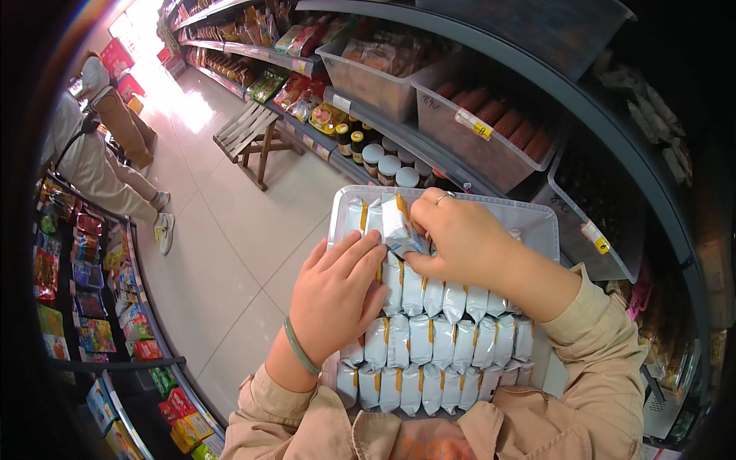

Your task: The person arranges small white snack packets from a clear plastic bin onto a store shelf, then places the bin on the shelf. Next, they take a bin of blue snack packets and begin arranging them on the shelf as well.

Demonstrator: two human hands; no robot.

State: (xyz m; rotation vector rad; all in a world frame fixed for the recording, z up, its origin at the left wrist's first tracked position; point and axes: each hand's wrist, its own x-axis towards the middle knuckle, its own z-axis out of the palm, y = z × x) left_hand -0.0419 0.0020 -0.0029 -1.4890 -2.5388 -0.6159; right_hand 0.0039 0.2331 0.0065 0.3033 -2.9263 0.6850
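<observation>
A translucent plastic bin (537,221) stands in front of my chest, with rows of white wrapped snack packets (454,296) lined up on edge inside. My right hand (460,236), with a ring on one finger, pinches a white packet with an orange stripe (397,224) at the bin's far row. My left hand (342,287), a green bangle at its wrist, lies palm down with its fingertips against the packets just left of that one. Part of the far row is hidden under both hands.
Shelves with bins of packaged food (374,80), jars (389,167) and bottles run along the right. A slatted wooden stool (250,129) stands on the tiled floor. Two people (92,132) are at the upper left, near a rack of packaged snacks (89,276).
</observation>
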